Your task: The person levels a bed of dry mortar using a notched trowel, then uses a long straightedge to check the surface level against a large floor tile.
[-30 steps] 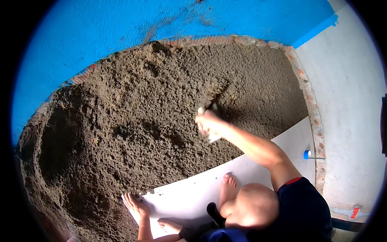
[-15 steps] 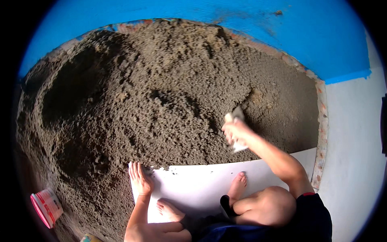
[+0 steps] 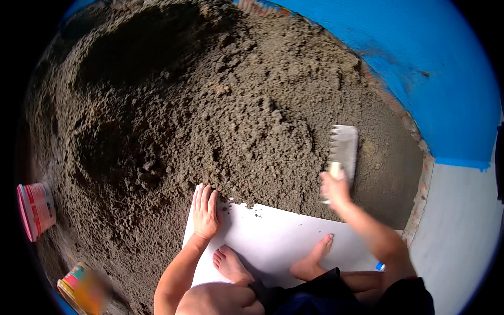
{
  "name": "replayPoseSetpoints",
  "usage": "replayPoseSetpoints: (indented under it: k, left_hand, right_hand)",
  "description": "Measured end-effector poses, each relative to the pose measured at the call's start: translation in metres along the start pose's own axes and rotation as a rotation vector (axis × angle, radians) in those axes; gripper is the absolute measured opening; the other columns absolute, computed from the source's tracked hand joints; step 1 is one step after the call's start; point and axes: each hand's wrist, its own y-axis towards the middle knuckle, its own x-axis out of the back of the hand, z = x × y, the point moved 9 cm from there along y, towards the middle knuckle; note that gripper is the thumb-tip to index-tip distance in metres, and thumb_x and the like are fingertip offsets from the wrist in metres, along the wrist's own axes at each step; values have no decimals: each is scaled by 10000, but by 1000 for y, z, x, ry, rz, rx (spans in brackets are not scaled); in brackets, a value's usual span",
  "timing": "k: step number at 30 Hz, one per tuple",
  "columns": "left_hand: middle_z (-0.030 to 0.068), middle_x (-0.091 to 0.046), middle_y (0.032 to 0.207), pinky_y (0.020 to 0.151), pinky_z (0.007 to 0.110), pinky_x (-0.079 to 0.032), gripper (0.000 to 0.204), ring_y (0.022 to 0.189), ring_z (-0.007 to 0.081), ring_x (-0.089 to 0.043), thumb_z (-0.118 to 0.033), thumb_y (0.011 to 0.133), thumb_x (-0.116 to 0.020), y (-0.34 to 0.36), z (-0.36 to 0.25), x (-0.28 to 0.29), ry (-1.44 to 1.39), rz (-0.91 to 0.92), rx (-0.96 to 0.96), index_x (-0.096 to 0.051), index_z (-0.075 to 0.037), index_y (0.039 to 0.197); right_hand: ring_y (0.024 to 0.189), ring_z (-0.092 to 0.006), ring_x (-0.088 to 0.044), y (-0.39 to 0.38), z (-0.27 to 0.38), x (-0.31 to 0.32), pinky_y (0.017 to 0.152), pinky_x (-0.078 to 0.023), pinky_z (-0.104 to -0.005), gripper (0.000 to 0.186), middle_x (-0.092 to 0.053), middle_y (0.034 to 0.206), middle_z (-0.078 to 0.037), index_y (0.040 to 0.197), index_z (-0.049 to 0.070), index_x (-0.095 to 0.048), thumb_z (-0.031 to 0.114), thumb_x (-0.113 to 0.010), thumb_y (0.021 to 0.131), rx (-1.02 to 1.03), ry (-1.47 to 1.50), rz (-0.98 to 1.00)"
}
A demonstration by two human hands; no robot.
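My right hand [image 3: 336, 188] is closed round the pale handle of a notched trowel [image 3: 346, 144]. Its metal blade has teeth along the left edge and lies over the grey, crumbly mortar [image 3: 252, 131], close to a smoother patch [image 3: 396, 178] at the right. My left hand [image 3: 206, 212] rests with fingers stretched out on the upper left corner of a white board [image 3: 278, 231], beside the mortar's near edge. My bare feet stand on this board. A few mortar crumbs lie along its far edge.
A blue wall [image 3: 430, 68] rises at the far right, above a strip of exposed brick [image 3: 421, 194]. Pale floor [image 3: 462, 226] lies right of it. At the left are a red-and-white bucket [image 3: 42, 210] and a yellow, partly blurred bucket [image 3: 73, 283]. A small blue cap-like object [image 3: 380, 266] is near my right knee.
The view has turned, so the scene sits tilted. My right hand has swung the trowel from edge-on to blade facing up, near the smoother patch. The left hand stays on the board's corner.
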Motion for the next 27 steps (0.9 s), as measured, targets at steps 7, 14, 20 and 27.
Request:
replayPoseSetpoints:
  k: [7, 14, 20, 27]
  left_hand:
    - [239, -480, 1435, 1197, 550, -268, 552, 1411, 448, -383, -98, 808, -592, -3, 0, -1, -50, -16, 16, -518, 0, 1346]
    - [188, -448, 1505, 1200, 502, -271, 607, 1456, 373, -357, -157, 805, -619, -2, 1, -2, -21, 21, 23, -497, -41, 1389]
    - [169, -459, 1512, 1189, 484, -291, 556, 1439, 359, -392, -150, 801, -625, -3, 5, 5, -111, -48, -13, -545, -25, 1336]
    - [220, -487, 1420, 1134, 490, -379, 597, 1338, 415, -459, -66, 748, -671, -16, 14, 14, -230, -213, 39, -525, 13, 1322]
  right_hand:
    - [450, -119, -502, -38, 22, -177, 361, -421, -287, 250, -533, 709, -40, 1044, 31, -409, 43, -616, 905, 154, 251, 174]
    - [424, -137, -524, -15, 129, -320, 369, -443, -313, 139, -526, 580, -39, 820, 26, -508, 86, -607, 897, 273, 236, 241]
    - [499, -111, -544, -23, 227, -322, 409, -436, -257, 329, -604, 749, -58, 1117, 0, -500, 184, -667, 902, 624, -376, 75]
    - [689, -190, -638, -60, 149, -156, 653, -534, -350, 335, -671, 933, -90, 1094, 10, -577, 241, -723, 899, 1025, -579, 247]
